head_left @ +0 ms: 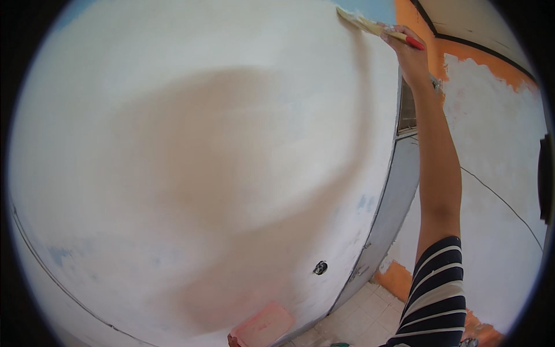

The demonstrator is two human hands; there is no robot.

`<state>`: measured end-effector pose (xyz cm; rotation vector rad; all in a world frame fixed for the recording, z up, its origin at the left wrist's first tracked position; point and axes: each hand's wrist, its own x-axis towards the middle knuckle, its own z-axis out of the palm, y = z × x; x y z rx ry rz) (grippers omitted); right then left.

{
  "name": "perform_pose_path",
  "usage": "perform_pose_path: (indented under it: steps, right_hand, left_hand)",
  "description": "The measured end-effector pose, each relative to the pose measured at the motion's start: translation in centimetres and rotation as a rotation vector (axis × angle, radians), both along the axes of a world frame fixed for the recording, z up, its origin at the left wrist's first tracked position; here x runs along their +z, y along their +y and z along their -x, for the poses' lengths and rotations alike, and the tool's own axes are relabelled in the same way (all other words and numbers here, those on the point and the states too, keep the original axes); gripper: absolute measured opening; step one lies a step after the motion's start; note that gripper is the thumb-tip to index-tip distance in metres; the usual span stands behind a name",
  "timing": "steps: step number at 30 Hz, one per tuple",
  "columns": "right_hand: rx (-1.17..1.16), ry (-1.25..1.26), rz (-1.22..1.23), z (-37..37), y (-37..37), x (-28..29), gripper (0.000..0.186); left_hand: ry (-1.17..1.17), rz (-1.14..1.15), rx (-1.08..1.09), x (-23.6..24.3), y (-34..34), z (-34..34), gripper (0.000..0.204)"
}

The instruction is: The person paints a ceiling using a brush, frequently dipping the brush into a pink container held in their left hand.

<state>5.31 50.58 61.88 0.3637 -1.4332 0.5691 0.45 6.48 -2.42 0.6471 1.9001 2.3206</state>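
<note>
Striped sleeve [435,292] nearest, the right arm [439,168] extends far upward, apparently for height, beside the white wall [231,144]. Near, the left hand [232,341] barely shows at the edge of a pink tray [265,326], probably supporting it; I cannot tell its grip. Far right, the right hand [411,47] pinches the brush [370,26] near its bristles [348,19], probably for control.

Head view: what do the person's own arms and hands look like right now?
The right arm wears a dark fabric sleeve with curved whitish stripes, one broader, leaving the forearm bare. The right hand is ungloved, with whitish smears; no watch shows. Only a sliver of the left hand shows; its sleeve is out of view.
</note>
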Motion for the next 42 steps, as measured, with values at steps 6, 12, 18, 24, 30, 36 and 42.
perform_pose_path:
  steps: [6, 12, 18, 24, 30, 36, 42]
  right_hand:
    - [-0.187, -0.302, -0.067, -3.6, -1.8, -7.8, 0.013]
    - [-0.158, -0.464, -0.034, -6.2, -2.0, -5.3, 0.010]
    - [-0.070, -0.264, -0.114, -3.5, 0.1, 4.4, 0.012]
    - [-0.031, -0.108, -0.102, -2.3, 1.2, 4.7, 0.011]
    - [-0.231, -0.414, -0.137, -4.1, -2.6, -6.6, 0.008]
    - [-0.203, -0.764, -0.243, -7.0, -1.0, -8.8, 0.009]
    - [-0.258, -0.308, -0.117, -5.6, 5.3, 5.8, 0.012]
  left_hand:
    - [-0.233, -0.154, -0.020, -0.5, -2.0, -2.1, 0.049]
    - [0.512, 0.337, 0.093, -3.9, -2.5, -0.5, 0.047]
    - [0.607, 0.329, 0.161, -2.2, -0.8, -0.5, 0.039]
    - [0.531, 0.259, 0.138, -2.4, -0.8, -0.5, 0.040]
    - [0.462, 0.273, 0.129, -3.7, -0.7, -0.7, 0.040]
    - [0.440, 0.281, 0.096, -7.5, -0.6, -1.3, 0.039]
    - [0.571, 0.266, 0.200, -4.4, 1.8, -1.8, 0.035]
